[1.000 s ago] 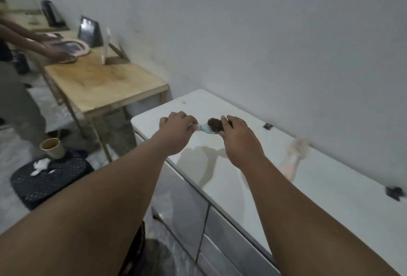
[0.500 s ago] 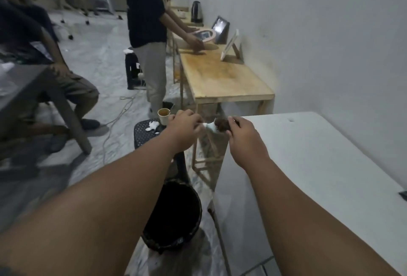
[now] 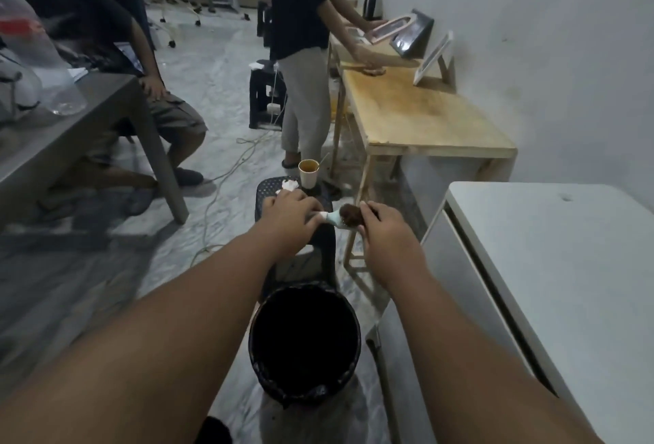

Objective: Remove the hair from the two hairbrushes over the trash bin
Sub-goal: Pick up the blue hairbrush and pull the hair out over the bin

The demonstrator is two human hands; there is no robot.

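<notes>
My left hand (image 3: 292, 217) is closed around the handle of a small pale mint hairbrush (image 3: 332, 220), held out at arm's length. A brown clump of hair (image 3: 351, 215) covers the brush head, and the fingers of my right hand (image 3: 384, 229) pinch that clump. A round black trash bin (image 3: 304, 337) with a dark liner stands on the floor below my forearms, nearer to me than the brush. Only one hairbrush is in sight.
A black plastic stool (image 3: 283, 195) with a paper cup (image 3: 308, 172) and crumpled tissue stands beyond the bin. The white cabinet top (image 3: 552, 266) is at the right, a wooden table (image 3: 417, 114) behind it. One person stands at that table; another sits left by a grey table (image 3: 70, 132).
My view has swung left and down from the white cabinet top to the floor. The trash bin now lies under my arms. Both hands keep their hold on brush and hair.
</notes>
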